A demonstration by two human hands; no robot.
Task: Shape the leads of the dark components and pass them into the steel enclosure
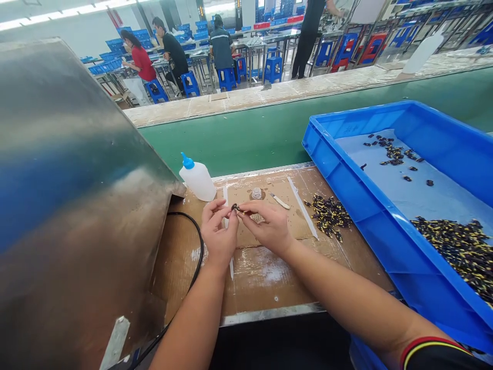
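Small dark pc is up btwn my 2 hands, over the tabletop. L hand & R hand meet tip to tip, fingers of both pinched narrow on it; too small to tell its exact shape. Behind my R fingers there's sth clear & ribbed, partly hidden, can't tell what.

Just beyond my hands: small clear cup on the cardboard, white-handled tool to its R, tilted. White btl w/ blue cap stands to the L, near my L hand. Loose pile of blk/yellow pcs on the R, just beside the blue bin, which holds a bigger heap at the near end + a few scattered farther back.

Blk cable curves past my L wrist, next to the metal panel. Ppl in the bkgd, mostly seated.
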